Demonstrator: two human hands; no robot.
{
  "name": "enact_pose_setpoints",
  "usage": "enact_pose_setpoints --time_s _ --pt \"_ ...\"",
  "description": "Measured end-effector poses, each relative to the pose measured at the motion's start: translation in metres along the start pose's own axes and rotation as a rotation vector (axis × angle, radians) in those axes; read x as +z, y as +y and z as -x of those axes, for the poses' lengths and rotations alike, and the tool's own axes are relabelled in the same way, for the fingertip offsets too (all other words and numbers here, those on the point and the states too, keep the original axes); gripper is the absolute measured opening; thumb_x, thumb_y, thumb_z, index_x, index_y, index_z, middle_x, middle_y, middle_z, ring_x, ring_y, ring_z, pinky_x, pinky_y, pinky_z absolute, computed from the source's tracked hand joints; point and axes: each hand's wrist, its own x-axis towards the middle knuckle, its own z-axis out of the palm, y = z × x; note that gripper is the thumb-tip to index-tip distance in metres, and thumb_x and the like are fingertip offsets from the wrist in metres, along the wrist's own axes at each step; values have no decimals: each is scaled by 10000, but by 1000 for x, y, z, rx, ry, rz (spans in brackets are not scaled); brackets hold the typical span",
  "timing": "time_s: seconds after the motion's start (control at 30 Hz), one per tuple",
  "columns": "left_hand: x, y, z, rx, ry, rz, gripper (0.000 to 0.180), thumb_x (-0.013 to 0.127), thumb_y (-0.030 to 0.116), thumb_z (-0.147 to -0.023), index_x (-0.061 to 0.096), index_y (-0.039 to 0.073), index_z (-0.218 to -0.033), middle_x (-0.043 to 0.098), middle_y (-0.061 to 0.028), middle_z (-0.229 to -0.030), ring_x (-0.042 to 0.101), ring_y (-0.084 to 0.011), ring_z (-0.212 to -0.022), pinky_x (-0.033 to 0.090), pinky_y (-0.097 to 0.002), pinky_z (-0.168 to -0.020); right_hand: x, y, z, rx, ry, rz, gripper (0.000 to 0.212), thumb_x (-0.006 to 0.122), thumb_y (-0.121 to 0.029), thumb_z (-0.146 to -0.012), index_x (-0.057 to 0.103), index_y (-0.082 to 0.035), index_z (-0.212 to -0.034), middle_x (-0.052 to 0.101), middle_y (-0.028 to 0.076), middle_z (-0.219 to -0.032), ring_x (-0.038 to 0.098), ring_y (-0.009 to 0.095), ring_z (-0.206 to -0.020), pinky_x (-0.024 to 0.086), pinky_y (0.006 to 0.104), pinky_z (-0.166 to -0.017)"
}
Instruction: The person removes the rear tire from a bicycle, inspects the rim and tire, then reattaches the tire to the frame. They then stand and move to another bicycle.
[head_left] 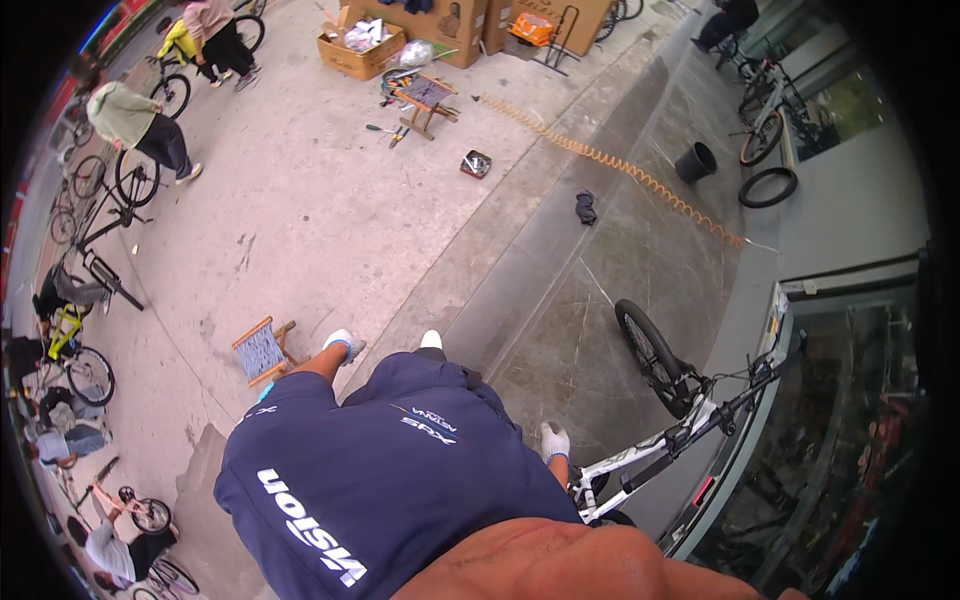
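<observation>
My left hand (344,345), in a white glove, is held out in front of me, over the ground beside a small folding stool (264,352). Its fingers are too small and foreshortened to make out, and no object shows in it. My right hand (555,441), also in a white glove, hangs low at my right side with its fingers apart and nothing visible in it. Close to it, seemingly not touching, stands a white bicycle (650,448) with a black front wheel (650,357). My navy shirt (370,470) fills the lower middle.
An orange coiled hose (610,160) crosses the floor ahead. Beyond lie another stool (425,92), hand tools (397,136), a small parts tray (476,164) and a dark cloth (585,208). A black bucket (696,162) and loose tyre (768,187) stand right. People and bicycles line the left.
</observation>
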Motion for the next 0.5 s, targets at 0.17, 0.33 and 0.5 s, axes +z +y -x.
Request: enact_pose_setpoints --time_s 0.17,0.33,0.5 --pt "40 -15 18 -65 71 618 473 690 429 -1028 775 -11 -876 755 -133 -786 703 -251 -634 576 -420 -598 14 -45 -80 23 -450 329 540 754 -304 -992 677 25 -1413 798 127 -1091 741 248 -920 595 384 -812" --pt "91 -31 63 -166 250 981 496 702 456 -1024 795 0 -851 773 -152 -800 727 -278 -665 588 -434 -660 15 -148 -171 -48 -593 549 454 739 -290 -1013 677 -11 -1366 791 113 -1057 740 241 -876 587 393 -748" --pt "172 -45 107 -507 303 1048 529 653 465 -1049 831 -30 -1097 822 -239 -987 807 -401 -945 615 -500 -872 31 -285 -260 -113 -589 554 369 724 -275 -1034 677 -46 -1319 783 99 -1023 738 235 -833 579 402 -685"
